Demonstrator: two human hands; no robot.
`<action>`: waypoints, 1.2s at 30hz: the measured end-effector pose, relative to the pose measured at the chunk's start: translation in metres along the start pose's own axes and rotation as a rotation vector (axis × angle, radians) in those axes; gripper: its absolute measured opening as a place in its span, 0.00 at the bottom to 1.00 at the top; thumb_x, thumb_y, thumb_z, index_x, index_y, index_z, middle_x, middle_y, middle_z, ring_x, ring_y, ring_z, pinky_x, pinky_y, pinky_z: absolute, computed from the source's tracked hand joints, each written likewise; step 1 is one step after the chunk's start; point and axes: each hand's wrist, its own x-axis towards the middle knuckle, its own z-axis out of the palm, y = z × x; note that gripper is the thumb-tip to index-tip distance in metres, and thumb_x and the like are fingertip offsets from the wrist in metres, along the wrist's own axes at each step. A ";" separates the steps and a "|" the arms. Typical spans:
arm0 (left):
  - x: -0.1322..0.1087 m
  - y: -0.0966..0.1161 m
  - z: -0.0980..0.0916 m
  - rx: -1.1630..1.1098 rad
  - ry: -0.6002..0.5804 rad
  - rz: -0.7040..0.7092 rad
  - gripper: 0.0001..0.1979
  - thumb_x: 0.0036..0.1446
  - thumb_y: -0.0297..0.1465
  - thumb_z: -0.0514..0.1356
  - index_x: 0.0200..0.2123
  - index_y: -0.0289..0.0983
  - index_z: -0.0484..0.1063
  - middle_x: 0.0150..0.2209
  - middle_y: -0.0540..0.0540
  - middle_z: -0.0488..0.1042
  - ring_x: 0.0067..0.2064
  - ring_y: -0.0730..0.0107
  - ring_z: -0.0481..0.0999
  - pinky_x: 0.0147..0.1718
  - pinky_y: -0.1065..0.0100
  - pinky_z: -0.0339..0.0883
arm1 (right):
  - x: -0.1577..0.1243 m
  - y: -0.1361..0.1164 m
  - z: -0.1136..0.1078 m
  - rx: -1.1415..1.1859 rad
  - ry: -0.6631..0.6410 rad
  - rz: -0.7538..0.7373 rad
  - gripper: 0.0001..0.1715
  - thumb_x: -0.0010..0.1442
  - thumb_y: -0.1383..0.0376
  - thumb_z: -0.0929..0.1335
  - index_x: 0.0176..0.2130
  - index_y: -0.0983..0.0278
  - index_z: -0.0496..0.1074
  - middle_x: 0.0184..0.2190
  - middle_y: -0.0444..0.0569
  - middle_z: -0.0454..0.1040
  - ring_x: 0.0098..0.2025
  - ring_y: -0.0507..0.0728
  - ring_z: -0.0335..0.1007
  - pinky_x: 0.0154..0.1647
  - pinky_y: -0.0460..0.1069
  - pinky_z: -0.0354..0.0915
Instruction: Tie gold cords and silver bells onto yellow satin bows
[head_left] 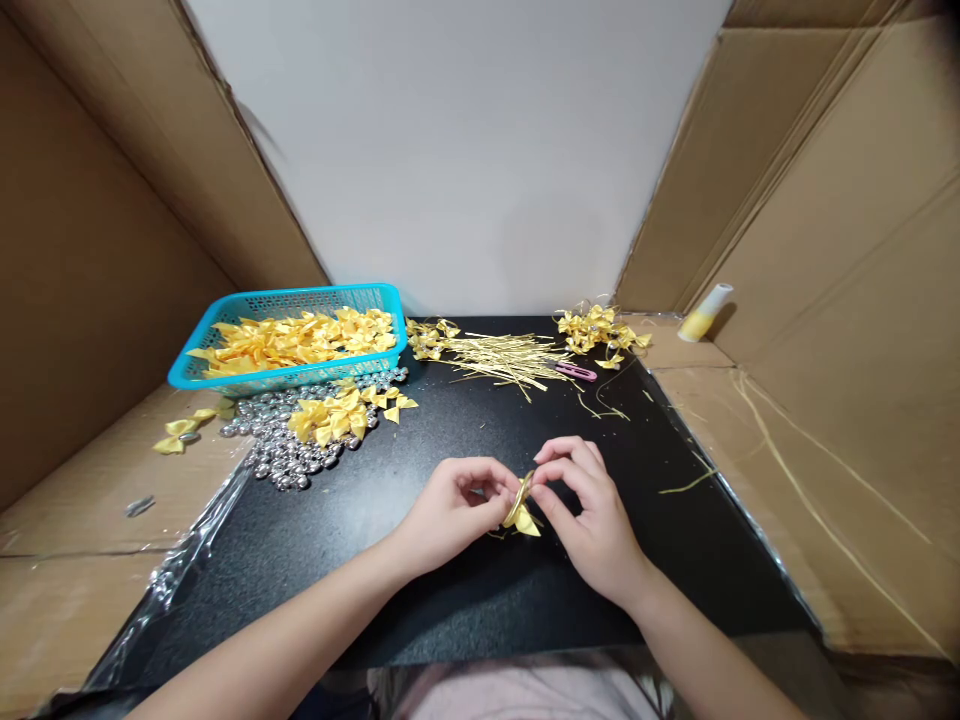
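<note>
Over the front middle of the black table, my two hands meet at a yellow ribbon bow [526,522]. My left hand [472,498] pinches the bow from the left, thumb against fingertips. From the right, my right hand [581,498] closes thumb and index finger on a gold twist tie [524,488] looped at the bow. Its other fingers curl above. The fingertips hide part of the bow and just how the tie runs round it.
A blue basket [285,380] of yellow bows stands back left. Silver beads [281,455] and loose bows [334,415] lie before it. Gold twist ties [510,360], purple-handled snippers [576,371] and finished-looking bows [596,328] lie behind. A yellow-white cone [705,312] stands right; cardboard walls flank the table.
</note>
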 end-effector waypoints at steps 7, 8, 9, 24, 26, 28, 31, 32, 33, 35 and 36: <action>0.000 0.001 0.001 -0.057 -0.006 -0.066 0.14 0.44 0.38 0.71 0.25 0.32 0.75 0.21 0.50 0.72 0.24 0.76 0.66 0.26 0.72 0.61 | -0.003 0.000 0.001 -0.067 -0.011 -0.041 0.06 0.62 0.70 0.67 0.33 0.61 0.68 0.38 0.48 0.68 0.44 0.59 0.63 0.45 0.55 0.62; 0.000 0.001 0.001 -0.065 -0.008 -0.067 0.15 0.44 0.38 0.71 0.25 0.32 0.74 0.21 0.50 0.72 0.24 0.76 0.67 0.26 0.72 0.61 | -0.003 0.000 0.002 -0.075 -0.011 -0.049 0.06 0.62 0.70 0.67 0.33 0.61 0.68 0.38 0.48 0.68 0.44 0.59 0.63 0.45 0.55 0.61; 0.000 0.000 0.001 -0.070 -0.011 -0.065 0.15 0.45 0.39 0.70 0.25 0.32 0.74 0.22 0.50 0.72 0.24 0.76 0.67 0.26 0.73 0.61 | -0.003 0.000 0.002 -0.082 -0.012 -0.056 0.06 0.63 0.71 0.67 0.33 0.61 0.68 0.38 0.48 0.68 0.44 0.58 0.63 0.44 0.55 0.61; 0.001 0.002 0.003 -0.044 0.066 -0.059 0.12 0.44 0.34 0.70 0.23 0.31 0.72 0.21 0.50 0.72 0.23 0.77 0.66 0.25 0.74 0.60 | -0.011 0.003 -0.001 0.112 0.142 -0.177 0.09 0.63 0.74 0.63 0.37 0.60 0.66 0.37 0.48 0.67 0.40 0.56 0.66 0.41 0.52 0.64; 0.002 0.002 0.002 -0.047 0.072 -0.054 0.13 0.44 0.34 0.70 0.23 0.31 0.72 0.21 0.50 0.71 0.23 0.78 0.66 0.24 0.74 0.59 | -0.013 0.005 0.001 0.260 0.130 -0.134 0.10 0.64 0.75 0.62 0.38 0.60 0.65 0.37 0.48 0.70 0.39 0.55 0.68 0.39 0.51 0.65; 0.002 0.002 0.002 -0.055 0.078 -0.048 0.13 0.44 0.35 0.70 0.23 0.31 0.72 0.20 0.50 0.71 0.22 0.78 0.65 0.24 0.75 0.59 | -0.016 0.008 0.003 0.366 0.112 -0.089 0.10 0.66 0.74 0.61 0.39 0.59 0.64 0.38 0.48 0.73 0.37 0.54 0.70 0.39 0.51 0.67; 0.002 0.004 0.002 -0.078 0.090 -0.032 0.14 0.44 0.35 0.70 0.22 0.31 0.72 0.20 0.51 0.72 0.22 0.79 0.65 0.23 0.75 0.59 | -0.018 0.008 0.003 0.468 0.146 -0.045 0.08 0.66 0.72 0.61 0.42 0.59 0.65 0.42 0.49 0.73 0.36 0.53 0.71 0.40 0.51 0.68; 0.002 0.005 0.002 -0.082 0.094 -0.027 0.14 0.44 0.35 0.70 0.22 0.31 0.72 0.20 0.51 0.72 0.22 0.79 0.66 0.23 0.76 0.59 | -0.017 0.008 0.003 0.494 0.183 -0.034 0.08 0.66 0.71 0.61 0.43 0.59 0.65 0.43 0.49 0.73 0.35 0.53 0.71 0.39 0.51 0.68; 0.001 0.006 0.002 -0.086 0.099 -0.024 0.14 0.44 0.35 0.70 0.22 0.31 0.72 0.20 0.51 0.72 0.22 0.79 0.66 0.23 0.76 0.59 | -0.017 0.007 0.001 0.506 0.223 -0.025 0.09 0.66 0.71 0.62 0.44 0.58 0.65 0.43 0.48 0.73 0.34 0.52 0.70 0.38 0.50 0.68; 0.001 0.007 0.002 -0.090 0.107 -0.017 0.14 0.44 0.36 0.70 0.23 0.32 0.72 0.20 0.51 0.72 0.22 0.79 0.66 0.23 0.76 0.59 | -0.013 0.005 -0.002 0.458 0.249 -0.019 0.09 0.65 0.72 0.62 0.42 0.59 0.68 0.39 0.47 0.72 0.33 0.52 0.70 0.36 0.49 0.67; 0.000 0.008 0.002 -0.089 0.111 -0.009 0.14 0.44 0.36 0.70 0.23 0.32 0.72 0.19 0.51 0.72 0.21 0.79 0.66 0.22 0.76 0.60 | -0.011 0.004 -0.003 0.399 0.227 -0.025 0.09 0.64 0.72 0.63 0.39 0.60 0.69 0.36 0.47 0.72 0.33 0.53 0.69 0.35 0.49 0.67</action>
